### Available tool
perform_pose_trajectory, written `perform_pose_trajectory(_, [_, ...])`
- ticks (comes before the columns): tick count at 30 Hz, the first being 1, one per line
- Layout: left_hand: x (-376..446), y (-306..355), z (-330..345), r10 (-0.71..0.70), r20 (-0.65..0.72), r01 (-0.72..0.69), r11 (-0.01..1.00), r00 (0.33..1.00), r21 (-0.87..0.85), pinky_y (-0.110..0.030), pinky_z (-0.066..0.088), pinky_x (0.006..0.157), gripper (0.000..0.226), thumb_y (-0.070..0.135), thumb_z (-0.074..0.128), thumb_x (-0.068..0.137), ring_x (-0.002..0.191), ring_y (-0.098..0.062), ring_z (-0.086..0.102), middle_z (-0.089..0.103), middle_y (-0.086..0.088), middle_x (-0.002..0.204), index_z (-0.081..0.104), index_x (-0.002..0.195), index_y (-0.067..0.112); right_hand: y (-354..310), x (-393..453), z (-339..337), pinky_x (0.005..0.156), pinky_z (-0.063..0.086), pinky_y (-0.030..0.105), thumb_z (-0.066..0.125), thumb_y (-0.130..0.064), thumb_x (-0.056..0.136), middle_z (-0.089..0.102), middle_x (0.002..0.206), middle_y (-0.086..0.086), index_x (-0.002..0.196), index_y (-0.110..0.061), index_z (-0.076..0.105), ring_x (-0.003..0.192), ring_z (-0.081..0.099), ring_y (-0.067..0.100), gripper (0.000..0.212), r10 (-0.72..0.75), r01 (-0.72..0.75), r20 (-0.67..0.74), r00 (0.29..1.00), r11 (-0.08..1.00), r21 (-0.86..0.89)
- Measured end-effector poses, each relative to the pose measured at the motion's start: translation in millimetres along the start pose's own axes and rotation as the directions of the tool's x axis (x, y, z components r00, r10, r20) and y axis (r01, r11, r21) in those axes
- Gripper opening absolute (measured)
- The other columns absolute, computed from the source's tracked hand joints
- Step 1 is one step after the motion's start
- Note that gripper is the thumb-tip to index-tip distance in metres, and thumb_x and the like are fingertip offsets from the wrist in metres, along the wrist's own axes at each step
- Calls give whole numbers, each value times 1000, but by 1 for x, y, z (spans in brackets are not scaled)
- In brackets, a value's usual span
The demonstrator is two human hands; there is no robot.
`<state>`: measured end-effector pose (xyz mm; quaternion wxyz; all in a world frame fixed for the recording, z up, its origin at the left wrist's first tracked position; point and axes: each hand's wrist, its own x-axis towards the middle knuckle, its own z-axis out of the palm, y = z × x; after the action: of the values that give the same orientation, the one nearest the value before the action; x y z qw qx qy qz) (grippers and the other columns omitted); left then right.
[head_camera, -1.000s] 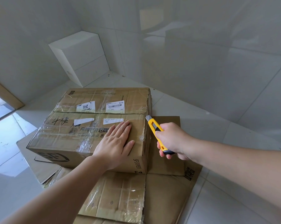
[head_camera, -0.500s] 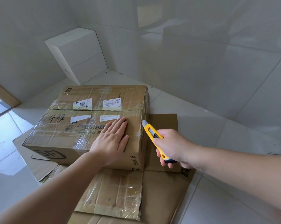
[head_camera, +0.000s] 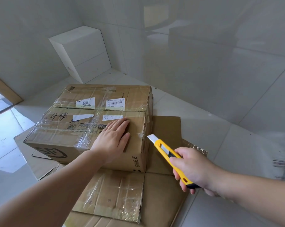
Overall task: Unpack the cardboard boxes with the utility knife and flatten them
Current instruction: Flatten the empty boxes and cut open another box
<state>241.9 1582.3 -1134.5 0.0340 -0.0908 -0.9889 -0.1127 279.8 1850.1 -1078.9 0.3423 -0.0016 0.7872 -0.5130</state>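
A taped brown cardboard box (head_camera: 82, 128) with shipping labels stands on flattened cardboard sheets (head_camera: 122, 194) on the tiled floor. My left hand (head_camera: 113, 140) lies flat, fingers straight, on the near right part of the box top. My right hand (head_camera: 194, 169) grips a yellow utility knife (head_camera: 168, 154) by its handle. The blade is extended and its tip sits just right of the box's upper right edge, by the torn tape; whether it touches the box is unclear.
A white box (head_camera: 82, 53) stands in the corner behind the cardboard box. Glossy tiled walls rise at the back and right. A doorway with a wooden frame (head_camera: 4, 89) is at the far left. Bare floor tiles lie right of the cardboard.
My right hand has drawn the knife back toward me along the box's right edge, from the far part to the near part. My left hand stays pressed on the box top.
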Motion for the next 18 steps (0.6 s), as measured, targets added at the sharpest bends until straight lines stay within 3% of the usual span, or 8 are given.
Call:
perform_pose_trajectory(5, [7, -8, -13, -217, -92, 209, 973, 972, -97, -36, 36, 103, 48, 41, 33, 97, 127, -21, 41, 45, 0, 140, 47, 136, 15, -12, 24, -7, 53, 56, 34, 54, -21, 95, 61, 74, 12, 93, -11, 54, 53, 61, 24, 10, -107, 109, -141, 984, 994, 2])
perform_pose_trajectory(8, [8, 2, -23, -241, -123, 245, 969, 963, 20, -31, 43, 82, 34, 49, 44, 90, 101, -17, 52, 59, 6, 101, 64, 96, 22, -26, 53, -12, 69, 61, 40, 55, -20, 96, 64, 86, 14, 100, -10, 54, 68, 70, 26, 11, -159, 168, -200, 967, 985, 30])
perform_pose_trajectory(11, [19, 39, -34, -261, 9, 258, 960, 965, 107, -25, 45, 60, 50, 65, 43, 83, 66, -11, 55, 56, 8, 64, 57, 63, 21, -32, 76, -19, 60, 57, 32, 53, -21, 96, 64, 87, 11, 108, -10, 54, 61, 64, 20, 16, -172, 181, -283, 944, 983, 5])
perform_pose_trajectory(14, [37, 68, -29, -256, 129, 221, 947, 958, 235, -26, 45, 58, 47, 60, 44, 86, 64, -14, 57, 59, 6, 66, 58, 67, 19, -27, 85, -26, 55, 53, 28, 54, -22, 96, 65, 87, 10, 112, -12, 54, 59, 60, 17, 19, -172, 153, -304, 937, 984, -87])
perform_pose_trajectory(18, [46, 73, -20, -266, 215, 233, 958, 940, 167, -27, 40, 54, 32, 38, 43, 92, 67, -18, 54, 54, 2, 70, 50, 69, 17, -20, 90, -32, 52, 52, 32, 53, -19, 94, 63, 82, 14, 98, -12, 53, 55, 58, 23, 9, -233, 148, -273, 933, 943, -297])
